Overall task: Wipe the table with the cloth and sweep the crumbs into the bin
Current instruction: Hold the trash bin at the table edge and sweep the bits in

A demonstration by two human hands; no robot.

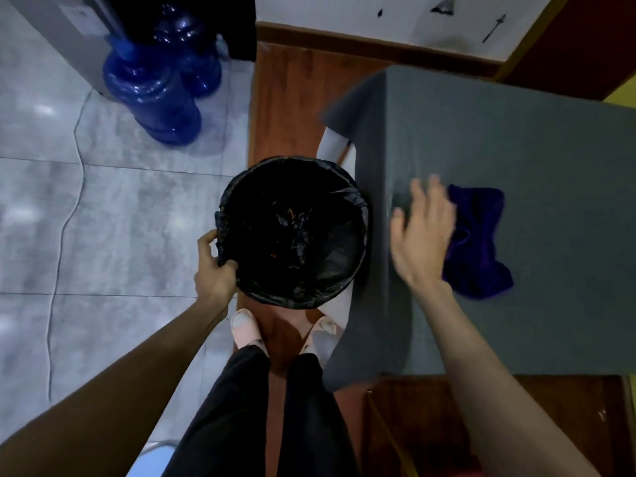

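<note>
A round bin (344, 215) lined with a black bag stands on the floor against the left edge of the table (499, 132), which is covered by a grey cloth cover. Orange crumbs lie inside the bin. My left hand (215, 266) grips the bag at the bin's left rim. A crumpled purple cloth (480, 242) lies on the table near its left edge. My right hand (421, 235) hovers with fingers spread just left of the cloth, overlapping its left side, and is blurred. No crumbs are visible on the table.
Two blue water jugs (151, 94) stand on the grey tiled floor at the back left, beside a grey cabinet. A white cable (65, 222) runs across the tiles. My feet in pale slippers (246, 327) stand on the wooden strip below the bin.
</note>
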